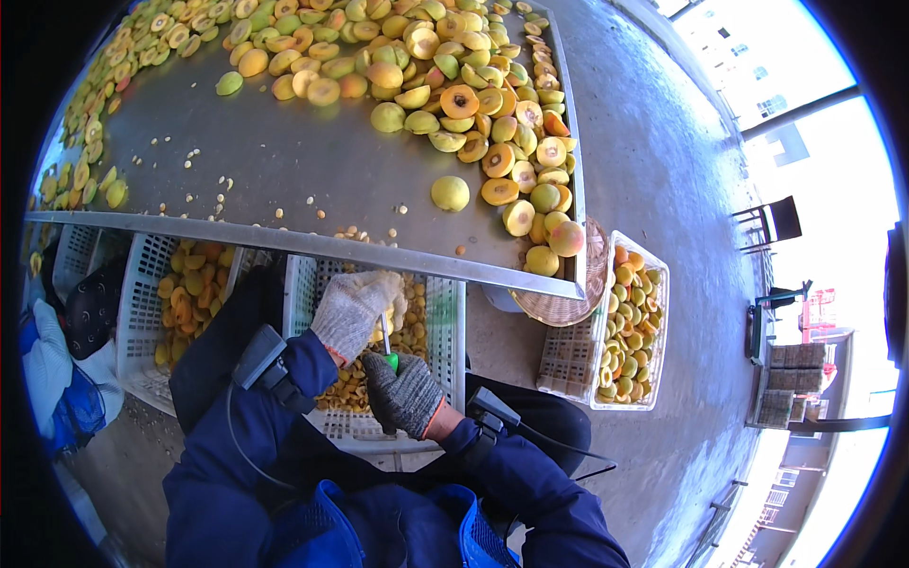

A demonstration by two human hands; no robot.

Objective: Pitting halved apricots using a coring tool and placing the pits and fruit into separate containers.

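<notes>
My left hand (352,312), in a pale knitted glove, is closed around a yellow piece of fruit (399,306), mostly hidden by the fingers. In a dark grey glove, my right hand (405,393) grips a pitting tool (391,361) with a green handle and thin metal shaft. The shaft points up to the fruit at my left hand. Both hands are over a pale plastic crate (445,327) between my knees, which holds many small brownish-yellow pieces (343,390). Just beyond, the metal table (284,180) carries a heap of halved peach-like fruit (407,71).
The table's raised metal edge (379,254) runs close in front of my hands. On the right stand a woven basket (568,308) and a crate of fruit halves (655,364). Another fruit crate (142,322) is on the left, beside a person in blue (80,407).
</notes>
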